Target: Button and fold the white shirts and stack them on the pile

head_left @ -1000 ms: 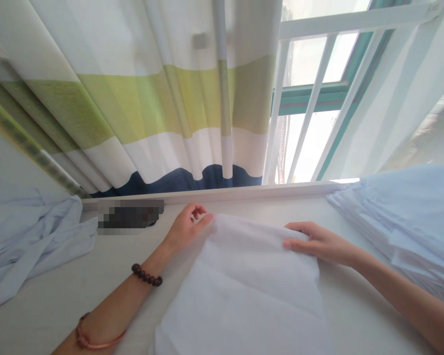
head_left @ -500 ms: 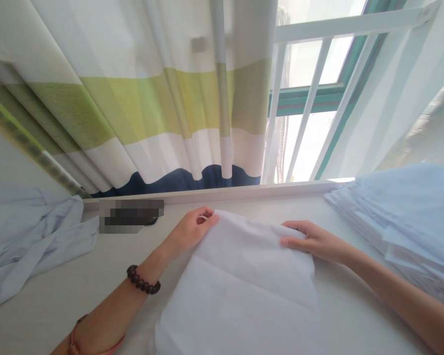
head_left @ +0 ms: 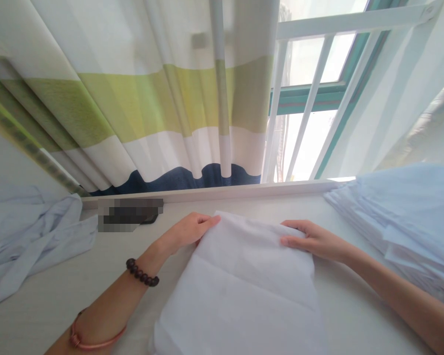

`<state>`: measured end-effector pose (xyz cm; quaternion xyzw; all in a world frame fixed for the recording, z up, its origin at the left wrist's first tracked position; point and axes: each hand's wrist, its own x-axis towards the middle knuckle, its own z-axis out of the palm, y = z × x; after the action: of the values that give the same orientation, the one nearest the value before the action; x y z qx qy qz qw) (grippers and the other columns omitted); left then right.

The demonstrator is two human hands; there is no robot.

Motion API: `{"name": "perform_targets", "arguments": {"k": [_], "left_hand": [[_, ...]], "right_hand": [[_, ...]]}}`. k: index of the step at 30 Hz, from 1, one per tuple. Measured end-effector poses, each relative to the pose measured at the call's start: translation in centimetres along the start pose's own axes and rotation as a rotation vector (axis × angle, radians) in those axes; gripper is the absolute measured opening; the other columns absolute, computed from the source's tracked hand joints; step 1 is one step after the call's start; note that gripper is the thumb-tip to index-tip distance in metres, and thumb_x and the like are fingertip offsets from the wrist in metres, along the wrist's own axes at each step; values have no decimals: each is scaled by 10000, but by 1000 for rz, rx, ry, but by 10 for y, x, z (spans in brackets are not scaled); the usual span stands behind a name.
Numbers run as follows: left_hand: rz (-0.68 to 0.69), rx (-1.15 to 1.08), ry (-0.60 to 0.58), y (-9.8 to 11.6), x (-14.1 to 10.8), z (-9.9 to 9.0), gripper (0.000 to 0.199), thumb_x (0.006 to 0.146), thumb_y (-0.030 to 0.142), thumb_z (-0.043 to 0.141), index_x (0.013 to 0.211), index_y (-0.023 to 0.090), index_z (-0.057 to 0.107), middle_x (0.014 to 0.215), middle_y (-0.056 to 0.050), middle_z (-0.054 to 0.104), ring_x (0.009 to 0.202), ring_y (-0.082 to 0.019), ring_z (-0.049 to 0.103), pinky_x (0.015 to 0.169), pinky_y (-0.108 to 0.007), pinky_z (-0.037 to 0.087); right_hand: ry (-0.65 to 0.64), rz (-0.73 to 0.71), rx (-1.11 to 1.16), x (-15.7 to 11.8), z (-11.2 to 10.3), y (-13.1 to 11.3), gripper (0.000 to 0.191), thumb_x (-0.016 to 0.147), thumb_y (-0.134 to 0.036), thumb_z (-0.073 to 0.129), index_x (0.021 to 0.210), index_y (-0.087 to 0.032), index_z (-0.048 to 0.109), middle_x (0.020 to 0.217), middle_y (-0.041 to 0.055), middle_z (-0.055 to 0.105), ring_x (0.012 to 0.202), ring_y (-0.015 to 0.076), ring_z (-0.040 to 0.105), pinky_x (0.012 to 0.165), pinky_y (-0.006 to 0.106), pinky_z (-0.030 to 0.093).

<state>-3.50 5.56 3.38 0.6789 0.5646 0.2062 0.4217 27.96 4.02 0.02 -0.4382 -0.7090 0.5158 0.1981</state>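
A folded white cloth (head_left: 244,286) lies on the pale surface in front of me, reaching the bottom edge of the view. My left hand (head_left: 188,230) pinches its far left corner between thumb and fingers; a dark bead bracelet circles that wrist. At the far right corner, my right hand (head_left: 307,239) grips the cloth's edge, with the thumb on top and part of the fingers hidden behind or under the fabric.
A stack of folded white cloths (head_left: 410,212) stands at the right. Crumpled white cloth (head_left: 29,241) lies at the left, near a dark, pixelated object (head_left: 129,213). Behind the low ledge (head_left: 207,193) are a striped curtain (head_left: 133,108) and white bars (head_left: 313,93).
My left hand's fingers have shifted slightly at the cloth's corner, and the gap between thumb and fingers has closed. My right hand has hardly moved.
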Motion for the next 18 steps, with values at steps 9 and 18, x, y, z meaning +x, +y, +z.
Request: {"name": "perform_targets", "arguments": {"k": [9, 18], "left_hand": [[-140, -300, -225, -6, 4, 2, 495, 727, 486, 687, 1084, 146, 638, 845, -81, 734, 766, -249, 686, 596, -264, 493], [-134, -148, -177, -17, 7, 2, 512, 781, 550, 602, 1127, 175, 557, 826, -69, 727, 673, -225, 679, 534, -255, 469]], "right_hand": [[97, -28, -86, 4, 6, 7, 467, 877, -576, 431, 897, -165, 651, 848, 41, 653, 783, 210, 595, 650, 277, 469], [117, -6, -34, 5, 8, 4, 395, 846, -531, 532, 954, -178, 671, 928, 46, 685, 851, 242, 625, 679, 290, 487]]}}
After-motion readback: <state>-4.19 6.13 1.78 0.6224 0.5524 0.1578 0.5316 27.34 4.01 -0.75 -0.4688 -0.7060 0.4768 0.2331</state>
